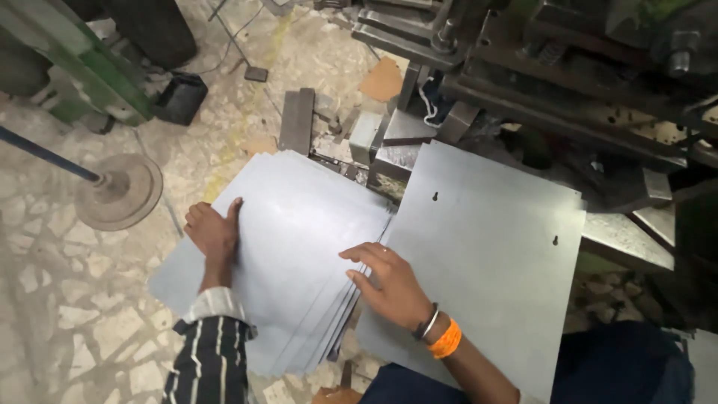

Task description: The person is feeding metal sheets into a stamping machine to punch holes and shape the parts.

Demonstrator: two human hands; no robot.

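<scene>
A fanned stack of thin grey metal sheets (299,224) lies in front of me at the left. My left hand (213,232) rests flat on the stack's left edge, fingers pointing up. My right hand (389,284) has its fingertips on the stack's right edge, where the sheets spread apart. To the right lies a second pile of grey sheets (493,254), each with small keyhole-shaped punched holes (434,197). My right wrist, with dark and orange bands, lies over this pile.
A dark, greasy press machine (568,82) stands behind and above the punched sheets. Steel blocks (389,142) sit at its foot. A green machine frame (82,67) and a round metal base on a rod (120,191) stand on the cracked stone floor at the left.
</scene>
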